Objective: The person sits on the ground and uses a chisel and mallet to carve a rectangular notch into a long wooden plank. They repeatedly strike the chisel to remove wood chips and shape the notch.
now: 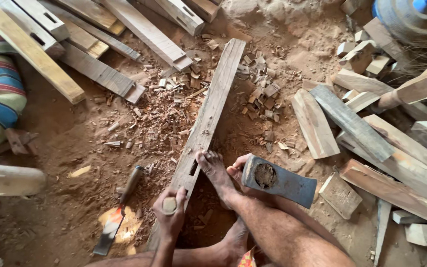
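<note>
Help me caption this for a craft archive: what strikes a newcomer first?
Centre: a long grey plank on red dirt, pinned by a bare foot. The right hand holds an axe head as a hammer; the left hand grips a chisel handle. Wood chips surround them.

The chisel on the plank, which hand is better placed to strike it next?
Probably the right hand: it grips the axe head beside the plank, free to swing. The left hand is wrapped around the upright chisel, steadying it.

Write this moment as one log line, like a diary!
left hand: grips chisel handle | right hand: holds axe head | foot: on plank
</note>
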